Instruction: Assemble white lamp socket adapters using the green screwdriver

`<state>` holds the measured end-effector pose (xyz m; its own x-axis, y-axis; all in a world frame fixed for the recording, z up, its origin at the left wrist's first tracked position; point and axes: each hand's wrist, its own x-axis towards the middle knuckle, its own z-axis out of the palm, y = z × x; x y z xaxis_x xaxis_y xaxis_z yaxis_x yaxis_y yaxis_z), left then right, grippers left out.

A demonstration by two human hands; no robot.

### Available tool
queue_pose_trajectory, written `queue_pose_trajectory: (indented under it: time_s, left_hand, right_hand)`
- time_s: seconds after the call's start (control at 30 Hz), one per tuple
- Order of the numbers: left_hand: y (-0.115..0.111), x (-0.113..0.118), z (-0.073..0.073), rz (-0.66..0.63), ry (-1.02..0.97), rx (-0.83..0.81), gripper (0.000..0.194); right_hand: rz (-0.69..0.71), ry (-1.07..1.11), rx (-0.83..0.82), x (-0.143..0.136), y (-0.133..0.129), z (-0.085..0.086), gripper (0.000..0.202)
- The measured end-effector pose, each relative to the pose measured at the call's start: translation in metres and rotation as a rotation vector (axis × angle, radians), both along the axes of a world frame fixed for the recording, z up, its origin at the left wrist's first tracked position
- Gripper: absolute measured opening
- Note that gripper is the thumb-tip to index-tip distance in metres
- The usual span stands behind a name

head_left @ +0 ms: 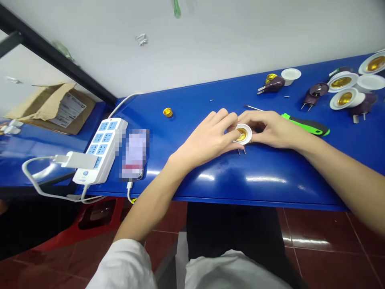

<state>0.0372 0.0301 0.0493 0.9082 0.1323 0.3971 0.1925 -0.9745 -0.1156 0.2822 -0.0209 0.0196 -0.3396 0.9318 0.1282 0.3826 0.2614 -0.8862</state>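
Both hands meet over the blue table (pixel 180 160) around one lamp socket (pixel 247 135) with a white rim, a gold threaded inside and two metal pins pointing down. My left hand (pixel 215 134) grips the socket from the left, its fingers at the gold opening. From the right, my right hand (pixel 269 130) holds the same socket, fingers curled behind it. A screwdriver (pixel 306 125) with a green and black handle lies beside my right hand, its shaft partly hidden. Farther left stands a loose gold threaded shell (pixel 168 112).
Several sockets (pixel 344 98) cluster at the right. A plug body (pixel 273 84) and white ring (pixel 290 75) lie near the wall. Two small metal pieces rest on the table. At the left are a phone (pixel 134 154), power strip (pixel 104 152), cables and cardboard box (pixel 57 108).
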Motion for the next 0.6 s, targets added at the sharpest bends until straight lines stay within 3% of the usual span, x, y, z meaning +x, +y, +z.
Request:
queue_pose_trajectory:
  time_s: [0.6]
  left_hand:
    - [-0.0018,0.0003,0.0011,-0.003,0.009,-0.048,0.023]
  right_hand:
    - [0.020,0.027,0.016,-0.0004,0.0002,0.0001,0.050]
